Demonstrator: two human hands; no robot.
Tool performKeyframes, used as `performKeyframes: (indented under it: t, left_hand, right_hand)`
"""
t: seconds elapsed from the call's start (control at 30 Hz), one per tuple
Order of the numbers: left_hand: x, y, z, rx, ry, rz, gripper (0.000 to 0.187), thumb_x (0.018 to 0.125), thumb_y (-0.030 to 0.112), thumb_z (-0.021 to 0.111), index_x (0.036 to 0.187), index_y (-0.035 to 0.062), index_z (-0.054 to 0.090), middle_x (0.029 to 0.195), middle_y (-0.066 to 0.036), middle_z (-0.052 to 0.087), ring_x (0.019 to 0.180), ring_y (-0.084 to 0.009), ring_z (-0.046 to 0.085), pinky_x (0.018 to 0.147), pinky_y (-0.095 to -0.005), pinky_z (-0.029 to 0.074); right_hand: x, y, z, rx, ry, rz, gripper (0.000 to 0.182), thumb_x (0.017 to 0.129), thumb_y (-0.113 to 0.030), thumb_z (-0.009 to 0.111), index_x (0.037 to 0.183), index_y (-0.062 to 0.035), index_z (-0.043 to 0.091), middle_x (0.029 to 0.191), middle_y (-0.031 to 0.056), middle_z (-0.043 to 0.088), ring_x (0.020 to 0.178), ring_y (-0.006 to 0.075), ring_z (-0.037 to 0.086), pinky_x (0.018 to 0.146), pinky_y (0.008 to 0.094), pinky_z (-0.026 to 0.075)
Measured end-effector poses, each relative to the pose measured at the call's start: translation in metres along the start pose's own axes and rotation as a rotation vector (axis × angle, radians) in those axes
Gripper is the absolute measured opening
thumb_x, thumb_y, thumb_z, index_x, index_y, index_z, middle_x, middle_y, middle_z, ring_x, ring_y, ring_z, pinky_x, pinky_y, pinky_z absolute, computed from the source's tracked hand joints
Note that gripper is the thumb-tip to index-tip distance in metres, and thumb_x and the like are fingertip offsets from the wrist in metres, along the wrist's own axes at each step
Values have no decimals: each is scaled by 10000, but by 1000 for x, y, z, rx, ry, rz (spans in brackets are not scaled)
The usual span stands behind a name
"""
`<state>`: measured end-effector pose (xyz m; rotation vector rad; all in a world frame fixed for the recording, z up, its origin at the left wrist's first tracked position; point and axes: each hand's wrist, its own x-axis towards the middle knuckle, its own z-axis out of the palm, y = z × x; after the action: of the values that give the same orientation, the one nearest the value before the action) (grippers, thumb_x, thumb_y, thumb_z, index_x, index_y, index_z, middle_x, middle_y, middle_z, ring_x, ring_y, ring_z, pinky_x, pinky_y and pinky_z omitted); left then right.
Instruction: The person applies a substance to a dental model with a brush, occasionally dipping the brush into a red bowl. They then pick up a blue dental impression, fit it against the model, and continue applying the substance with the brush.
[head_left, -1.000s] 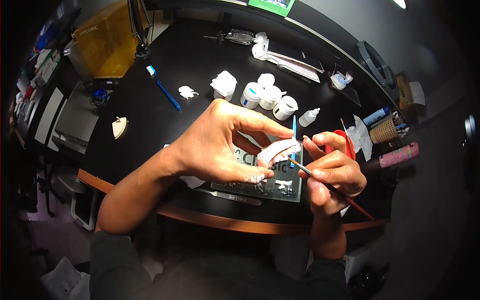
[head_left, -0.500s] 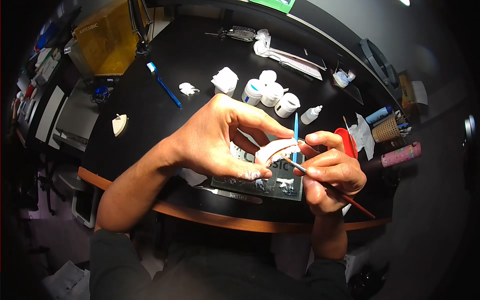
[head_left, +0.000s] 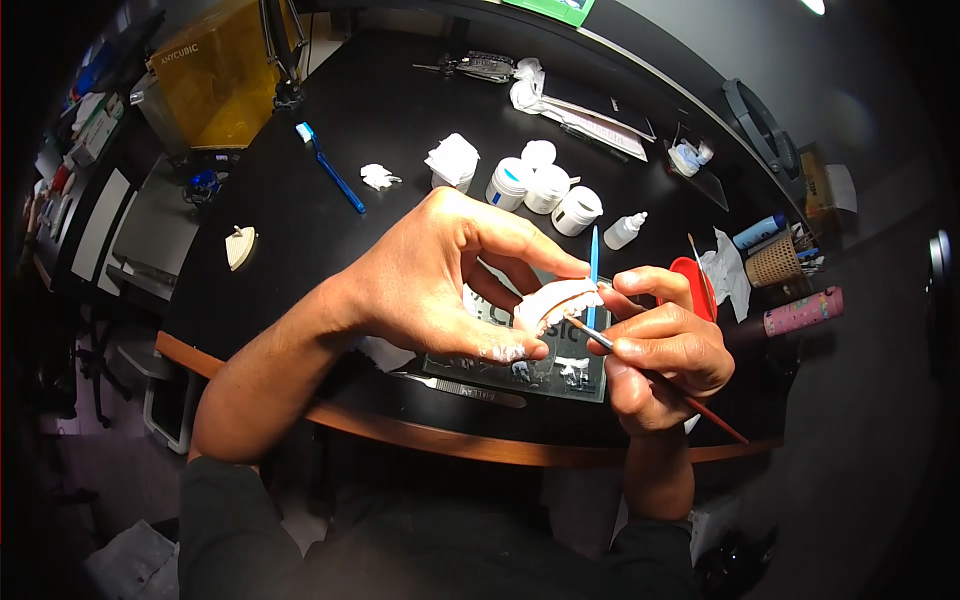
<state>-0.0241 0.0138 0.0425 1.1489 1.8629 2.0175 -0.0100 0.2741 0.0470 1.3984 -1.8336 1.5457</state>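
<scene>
My left hand grips a pale dental model with a row of teeth, between thumb and fingers; white residue marks the thumb. In my right hand is a thin brush with a reddish handle, its tip at the teeth of the model. A blue stick-like tool shows upright just behind the model and by the right fingertips; whether a hand holds it, I cannot tell. Below the hands lies a glass slab with white smears.
Several white jars stand behind my hands, beside a dropper bottle. A blue toothbrush and a model piece lie left. On the right are a red dish and a woven holder. A scalpel-like tool rests near the front edge.
The model has tilted very slightly, and the brush in my right hand has shifted a little along its teeth. Both hands keep their hold.
</scene>
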Motion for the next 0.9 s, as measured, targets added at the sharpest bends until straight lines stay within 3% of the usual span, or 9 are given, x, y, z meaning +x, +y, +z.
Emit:
performKeyframes:
  t: [0.5, 0.9]
  left_hand:
    - [-1, 2, -2, -16, -1, -60, 613, 691, 55, 907, 1254, -62, 694, 1137, -174, 738, 981, -225, 757, 820, -326, 661]
    - [-1, 2, -2, -21, 6, -83, 602, 682, 78, 920, 1232, -52, 712, 1066, -164, 753, 937, -215, 765, 790, -309, 658]
  right_hand:
    - [0, -3, 3, -44, -4, -40, 220, 786, 43, 786, 989, -19, 728, 913, 130, 752, 1127, 361, 667, 936, 447, 630]
    - [1, -6, 4, -77, -31, -80, 181, 843, -63, 820, 991, 4, 739, 913, 133, 746, 1098, 379, 672, 932, 461, 628]
